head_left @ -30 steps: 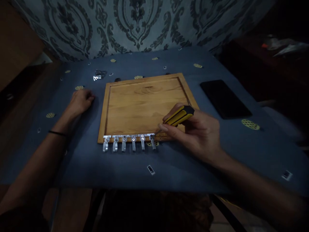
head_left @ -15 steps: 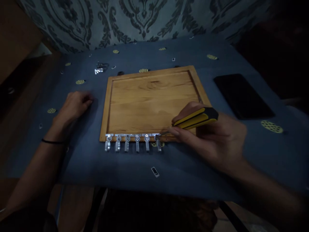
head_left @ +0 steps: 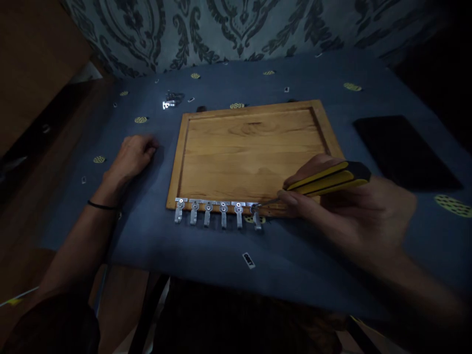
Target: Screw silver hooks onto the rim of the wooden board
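My right hand [head_left: 354, 216] is closed around a yellow and black screwdriver [head_left: 328, 179]. The thin shaft slants down to the left, and its tip meets the rightmost metal hook [head_left: 257, 221]. This hook sits at the near edge of a wooden framed board [head_left: 239, 152], at the end of a row of several like hooks [head_left: 223, 216] with screw heads in their plates. To the left of the board, my left hand [head_left: 134, 155] rests on the table with its fingers curled in and nothing visible in them.
A few loose metal pieces [head_left: 171, 102] lie behind the board at the left. A dark flat rectangular object [head_left: 405, 152] is at the right. The blue patterned cloth [head_left: 206, 255] covers the table, with a patterned curtain or wall [head_left: 239, 29] behind.
The view has swung to the left, so everything appears farther right. The screwdriver stays on the rightmost hook in my right hand. My left hand keeps its place beside the board.
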A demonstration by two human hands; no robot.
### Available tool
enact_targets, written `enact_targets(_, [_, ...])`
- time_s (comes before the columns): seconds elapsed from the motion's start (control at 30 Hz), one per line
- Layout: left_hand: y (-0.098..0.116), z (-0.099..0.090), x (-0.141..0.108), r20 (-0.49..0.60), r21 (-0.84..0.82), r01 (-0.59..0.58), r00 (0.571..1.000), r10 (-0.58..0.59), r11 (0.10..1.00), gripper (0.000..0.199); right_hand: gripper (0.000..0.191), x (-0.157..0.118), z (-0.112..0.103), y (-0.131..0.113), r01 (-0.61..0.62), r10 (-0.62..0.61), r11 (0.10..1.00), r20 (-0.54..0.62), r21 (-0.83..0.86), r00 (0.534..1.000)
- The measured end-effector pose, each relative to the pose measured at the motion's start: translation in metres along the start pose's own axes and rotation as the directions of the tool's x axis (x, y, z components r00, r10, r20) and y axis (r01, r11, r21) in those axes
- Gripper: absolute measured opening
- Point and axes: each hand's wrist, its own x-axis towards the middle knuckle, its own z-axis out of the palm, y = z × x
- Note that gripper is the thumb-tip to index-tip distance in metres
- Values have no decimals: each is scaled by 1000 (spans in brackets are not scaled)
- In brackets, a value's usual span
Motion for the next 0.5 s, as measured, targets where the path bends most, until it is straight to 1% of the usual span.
enact_targets(0.07, [2,-5,-4,-21,-36,-10,1000,10,999,22,18,0,0,1,-14,14,1000,4,0,1000])
enact_targets(0.13, [8,-14,-12,-39,-88,-41,999,38,995,22,18,0,0,1,-28,28,1000,3,-1,1000])
enact_targets(0.2, [21,-22,-21,-77,-148,-72,995,61,986,24,19,-1,2,0,-32,32,999,-11,11,999])
enact_targets(0.23, [31,-26,-26,-98,-201,-104,991,86,974,23,19,-1,3,0,-41,41,999,-18,22,999])
enact_targets(0.27, [42,-29,-31,-138,-348,-173,982,132,922,20,20,-1,3,0,-48,49,998,-25,34,999])
enact_targets(0.3, [56,-31,-36,-114,-492,-227,974,196,841,19,21,-1,4,-1,-60,61,997,-30,45,998])
enact_targets(0.33, [70,-33,-41,-82,-592,-258,962,261,763,17,21,-1,5,-1,-69,70,996,-32,53,997])
enact_targets(0.37, [85,-34,-46,-37,-657,-276,941,336,701,14,21,-1,5,-1,-75,77,995,-31,59,997])
enact_targets(0.4, [100,-34,-49,31,-700,-271,913,407,661,11,22,-2,5,-2,-77,79,995,-27,61,997])
enact_targets(0.47, [126,-32,-54,146,-759,-256,829,540,599,6,24,-2,4,-3,-73,75,996,-26,56,997])
enact_targets(0.5, [137,-30,-55,183,-773,-253,789,587,581,4,25,-2,4,-3,-81,82,995,-19,53,996])
